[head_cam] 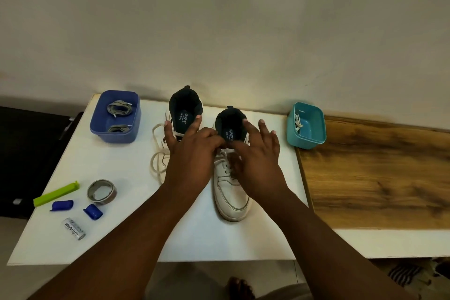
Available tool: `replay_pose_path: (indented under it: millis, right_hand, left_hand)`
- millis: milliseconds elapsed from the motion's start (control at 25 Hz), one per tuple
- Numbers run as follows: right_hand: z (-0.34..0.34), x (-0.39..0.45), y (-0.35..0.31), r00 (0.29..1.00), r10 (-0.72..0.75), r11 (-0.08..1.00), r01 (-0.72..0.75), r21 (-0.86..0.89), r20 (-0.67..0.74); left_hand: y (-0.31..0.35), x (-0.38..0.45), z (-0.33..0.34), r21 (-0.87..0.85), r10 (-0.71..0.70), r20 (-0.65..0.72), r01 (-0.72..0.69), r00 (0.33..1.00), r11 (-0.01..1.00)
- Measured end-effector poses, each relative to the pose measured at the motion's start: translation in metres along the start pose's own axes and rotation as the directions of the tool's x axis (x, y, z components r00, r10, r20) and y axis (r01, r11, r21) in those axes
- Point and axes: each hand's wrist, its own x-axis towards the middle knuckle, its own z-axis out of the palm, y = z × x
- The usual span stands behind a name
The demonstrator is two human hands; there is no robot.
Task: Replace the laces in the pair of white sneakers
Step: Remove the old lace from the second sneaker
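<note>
Item: right white leather sneaker (231,192) on white table (117,246). Your L hand (192,151) & R hand (255,153) pinched its white lace (225,152) at top eyelets, grips clamped.

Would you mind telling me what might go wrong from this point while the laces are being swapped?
The loose white lace trailing from the left sneaker lies beside the left hand; a forearm may snag it. Both hands crowd the top eyelets of the right sneaker, hiding the lace, so an eyelet might be missed. The teal tub sits at the white table's edge and could be nudged.
</note>
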Motion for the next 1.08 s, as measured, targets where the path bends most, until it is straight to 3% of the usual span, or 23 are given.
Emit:
replay_pose_path:
  millis: [80, 160, 240, 320, 360, 400, 480, 560, 600, 720, 840, 920, 1000, 1080]
  right_hand:
    - [-0.001, 0.003, -0.001, 0.999, 0.04, 0.999, -0.04, 0.006, 0.0]
    - [-0.006, 0.002, 0.008, 0.987, 0.095, 0.995, -0.096, 0.0, -0.129]
    - [-0.018, -0.003, 0.029, 0.934, 0.248, 0.966, -0.26, -0.015, -0.256]
    - [-0.023, -0.009, 0.049, 0.873, 0.42, 0.899, -0.438, -0.021, -0.248]
    - [-0.022, -0.01, 0.052, 0.87, 0.445, 0.892, -0.453, 0.012, -0.213]
    - [-0.022, -0.01, 0.048, 0.893, 0.412, 0.911, -0.404, 0.08, -0.18]
    - [-0.016, -0.006, 0.025, 0.972, 0.208, 0.971, -0.192, 0.145, -0.109]
    - [-0.005, -0.001, 0.001, 1.0, -0.006, 1.0, 0.006, 0.025, -0.019]
    - [-0.001, 0.001, -0.007, 0.999, -0.04, 0.999, 0.04, -0.005, 0.004]
    - [-0.009, 0.004, 0.011, 0.984, 0.109, 0.993, -0.102, 0.055, -0.143]
    - [-0.028, 0.001, 0.046, 0.901, 0.268, 0.963, -0.24, 0.122, -0.341]
    - [-0.025, 0.0, 0.034, 0.941, 0.216, 0.967, -0.169, 0.192, -0.259]
    - [-0.004, -0.001, 0.011, 0.995, 0.03, 0.998, -0.024, 0.063, -0.099]
    - [0.01, 0.001, -0.002, 0.998, -0.064, 0.998, 0.064, -0.028, -0.004]
  left_hand:
    - [-0.002, 0.0, 0.0, -0.021, 0.006, 0.0, -0.006, 1.0, 1.0]
    - [-0.005, 0.001, -0.001, -0.026, 0.012, -0.012, -0.012, 1.0, 1.0]
    - [-0.008, 0.001, 0.0, -0.042, 0.009, -0.028, -0.011, 1.0, 0.999]
    - [-0.009, 0.001, 0.002, -0.051, 0.012, -0.027, -0.013, 1.0, 0.999]
    - [-0.009, 0.001, 0.003, -0.05, 0.014, -0.024, -0.015, 1.0, 0.999]
    - [-0.008, 0.001, 0.003, -0.044, 0.013, -0.025, -0.014, 1.0, 0.999]
    - [-0.004, 0.001, 0.001, -0.025, -0.002, -0.01, 0.002, 1.0, 1.0]
    - [-0.004, 0.001, -0.002, -0.011, -0.015, 0.005, 0.015, 1.0, 1.0]
    - [-0.005, 0.001, -0.002, -0.008, -0.013, 0.004, 0.013, 1.0, 1.0]
    - [-0.011, 0.0, -0.001, -0.045, -0.002, -0.019, 0.002, 1.0, 0.999]
    - [-0.013, 0.001, 0.002, -0.048, -0.008, -0.038, 0.006, 0.999, 0.999]
    - [-0.01, 0.001, 0.003, -0.03, -0.007, -0.024, 0.006, 1.0, 1.0]
    - [-0.008, 0.001, 0.002, -0.03, -0.02, -0.013, 0.019, 1.0, 0.999]
    - [-0.01, 0.0, -0.001, -0.044, -0.032, -0.007, 0.031, 0.999, 0.999]
